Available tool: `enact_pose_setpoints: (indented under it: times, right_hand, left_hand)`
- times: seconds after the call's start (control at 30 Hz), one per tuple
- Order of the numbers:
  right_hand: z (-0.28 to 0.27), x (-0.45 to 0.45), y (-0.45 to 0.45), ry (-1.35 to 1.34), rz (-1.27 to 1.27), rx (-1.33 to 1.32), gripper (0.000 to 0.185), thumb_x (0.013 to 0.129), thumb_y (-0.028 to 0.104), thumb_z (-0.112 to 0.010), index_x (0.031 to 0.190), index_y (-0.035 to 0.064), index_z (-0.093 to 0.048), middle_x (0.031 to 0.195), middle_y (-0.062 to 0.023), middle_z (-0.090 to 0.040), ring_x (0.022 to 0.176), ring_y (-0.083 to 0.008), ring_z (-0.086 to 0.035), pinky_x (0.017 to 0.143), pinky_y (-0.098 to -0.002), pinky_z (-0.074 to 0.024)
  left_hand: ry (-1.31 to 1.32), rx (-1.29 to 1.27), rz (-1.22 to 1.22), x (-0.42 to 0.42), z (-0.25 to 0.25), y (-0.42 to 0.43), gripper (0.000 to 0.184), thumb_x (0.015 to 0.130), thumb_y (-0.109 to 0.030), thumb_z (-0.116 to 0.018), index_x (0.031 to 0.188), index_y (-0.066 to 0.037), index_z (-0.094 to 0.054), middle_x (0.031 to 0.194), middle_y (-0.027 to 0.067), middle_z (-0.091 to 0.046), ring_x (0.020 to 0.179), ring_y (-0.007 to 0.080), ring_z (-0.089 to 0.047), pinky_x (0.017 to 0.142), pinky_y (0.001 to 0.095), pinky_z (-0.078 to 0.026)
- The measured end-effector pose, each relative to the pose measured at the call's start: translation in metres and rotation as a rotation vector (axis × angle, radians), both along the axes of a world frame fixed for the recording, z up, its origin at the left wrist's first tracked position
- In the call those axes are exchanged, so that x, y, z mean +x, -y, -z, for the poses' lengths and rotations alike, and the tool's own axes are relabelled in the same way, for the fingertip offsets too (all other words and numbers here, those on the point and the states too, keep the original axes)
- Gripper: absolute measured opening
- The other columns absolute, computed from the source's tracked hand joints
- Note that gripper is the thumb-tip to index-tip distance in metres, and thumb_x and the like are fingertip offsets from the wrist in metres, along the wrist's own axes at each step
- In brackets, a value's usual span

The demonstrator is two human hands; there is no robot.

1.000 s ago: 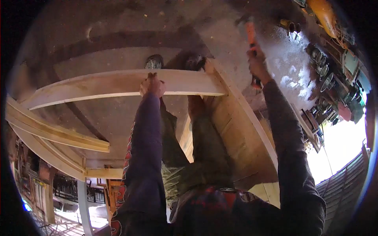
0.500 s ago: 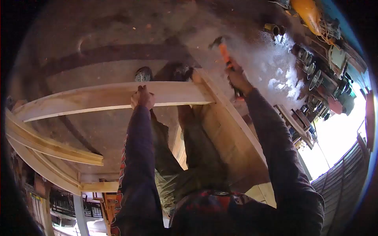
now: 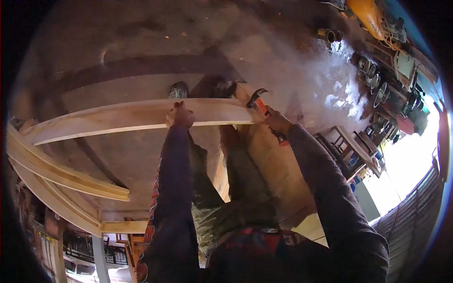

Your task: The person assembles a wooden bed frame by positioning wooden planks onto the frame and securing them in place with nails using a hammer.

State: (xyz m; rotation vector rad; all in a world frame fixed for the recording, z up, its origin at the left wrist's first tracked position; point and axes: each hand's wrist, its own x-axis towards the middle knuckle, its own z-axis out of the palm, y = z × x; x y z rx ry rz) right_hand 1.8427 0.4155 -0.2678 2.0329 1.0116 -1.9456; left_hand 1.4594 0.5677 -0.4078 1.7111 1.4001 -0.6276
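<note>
Watching from my station through the head view, I saw the left hand point(image 3: 180, 117) with its grip clasped around a long board point(image 3: 217, 111), nearer the board's right end than its left. The board ran crosswise in front of the person's legs point(image 3: 245, 184), its right end meeting a wide wooden panel point(image 3: 278, 162). The right hand point(image 3: 278, 122) had its grip wrapped around the handle of an orange-and-black hammer point(image 3: 261, 105), whose dark head was over the corner where board and panel met; I could not tell whether it touched the wood. A shoe point(image 3: 179, 89) showed on the floor point(image 3: 141, 52) just beyond the board, and at far left I made out curved-looking timber pieces point(image 3: 71, 165) near the board's other end.
</note>
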Motion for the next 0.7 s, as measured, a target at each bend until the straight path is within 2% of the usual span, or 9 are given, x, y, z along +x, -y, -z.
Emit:
enact_pose_setpoints:
  times: [0.1,0.17,0.3,0.37,0.43,0.5,0.57,0.67,0.7]
  right_hand:
    - [-0.041,-0.034,0.020,0.041,0.107,-0.012,0.020,0.084,0.019,-0.061,0.100,0.0068,-0.059,0.071,-0.0050,-0.058,0.059,-0.0179,-0.058,0.051,-0.0346,-0.0461]
    - [-0.087,-0.071,0.032,0.215,0.655,-0.336,0.027,0.087,0.024,-0.061,0.106,0.0059,-0.050,0.071,-0.0055,-0.056,0.054,-0.0177,-0.056,0.049,-0.0349,-0.0447]
    - [-0.189,-0.149,0.079,0.448,0.648,-0.087,0.028,0.090,0.026,-0.059,0.104,0.0038,-0.052,0.068,-0.0044,-0.055,0.053,-0.0168,-0.055,0.049,-0.0353,-0.0453]
    - [-0.240,-0.181,0.071,0.539,0.719,-0.269,0.027,0.090,0.023,-0.058,0.107,0.0034,-0.050,0.071,-0.0039,-0.056,0.055,-0.0157,-0.056,0.050,-0.0344,-0.0465]
    - [-0.236,-0.209,0.169,0.511,0.722,-0.085,0.025,0.090,0.021,-0.059,0.106,0.0032,-0.052,0.073,-0.0052,-0.058,0.056,-0.0153,-0.058,0.050,-0.0327,-0.0474]
    - [-0.260,-0.234,0.206,0.465,0.841,-0.065,0.023,0.090,0.020,-0.060,0.105,0.0032,-0.053,0.074,-0.0058,-0.058,0.057,-0.0144,-0.059,0.049,-0.0308,-0.0477]
    - [-0.300,-0.260,0.218,0.443,0.839,-0.223,0.024,0.089,0.020,-0.061,0.103,0.0025,-0.054,0.073,-0.0053,-0.058,0.058,-0.0140,-0.059,0.048,-0.0306,-0.0482]
    - [-0.317,-0.305,0.283,0.406,0.887,-0.239,0.022,0.086,0.018,-0.062,0.100,0.0021,-0.055,0.073,-0.0060,-0.059,0.058,-0.0153,-0.060,0.048,-0.0313,-0.0495]
    - [-0.319,-0.322,0.304,0.406,0.900,-0.274,0.021,0.085,0.017,-0.064,0.098,0.0019,-0.056,0.072,-0.0064,-0.059,0.058,-0.0157,-0.061,0.048,-0.0318,-0.0501]
  left_hand:
    - [-0.145,-0.109,0.031,0.030,-0.074,-0.038,0.040,0.086,-0.030,-0.056,0.122,-0.013,-0.059,0.121,0.0153,-0.059,0.112,0.0372,-0.058,0.092,0.0495,-0.048]
    - [0.182,-0.013,-0.115,0.011,-0.039,-0.037,0.038,0.087,-0.032,-0.059,0.117,-0.008,-0.060,0.113,0.0165,-0.063,0.105,0.0337,-0.062,0.087,0.0441,-0.049]
    - [0.634,-0.058,-0.625,-0.075,0.011,-0.067,0.040,0.087,-0.033,-0.063,0.113,-0.003,-0.061,0.106,0.0158,-0.068,0.099,0.0289,-0.065,0.083,0.0384,-0.049]
    - [0.525,0.222,-0.279,-0.115,-0.071,-0.103,0.037,0.087,-0.029,-0.063,0.112,-0.003,-0.060,0.098,0.0141,-0.068,0.095,0.0271,-0.065,0.081,0.0381,-0.049]
    - [0.096,0.269,-0.154,-0.171,-0.107,-0.109,0.037,0.084,-0.026,-0.068,0.113,-0.005,-0.061,0.100,0.0146,-0.066,0.090,0.0232,-0.064,0.080,0.0386,-0.050]
    - [0.348,0.352,-0.467,-0.262,-0.070,-0.061,0.033,0.082,-0.025,-0.069,0.108,-0.006,-0.063,0.097,0.0160,-0.069,0.087,0.0282,-0.067,0.079,0.0423,-0.051]
    - [-0.107,0.262,0.047,-0.299,-0.167,-0.046,0.036,0.083,-0.027,-0.065,0.111,-0.004,-0.063,0.095,0.0182,-0.068,0.084,0.0381,-0.066,0.072,0.0493,-0.050]
    - [-0.315,0.230,0.745,-0.414,-0.153,0.047,0.022,0.088,-0.026,-0.057,0.097,-0.010,-0.069,0.091,0.0151,-0.069,0.081,0.0310,-0.068,0.069,0.0473,-0.054]
    - [-0.279,0.172,0.703,-0.424,-0.172,0.078,0.023,0.089,-0.027,-0.057,0.100,-0.011,-0.069,0.100,0.0130,-0.068,0.089,0.0303,-0.066,0.073,0.0470,-0.054]
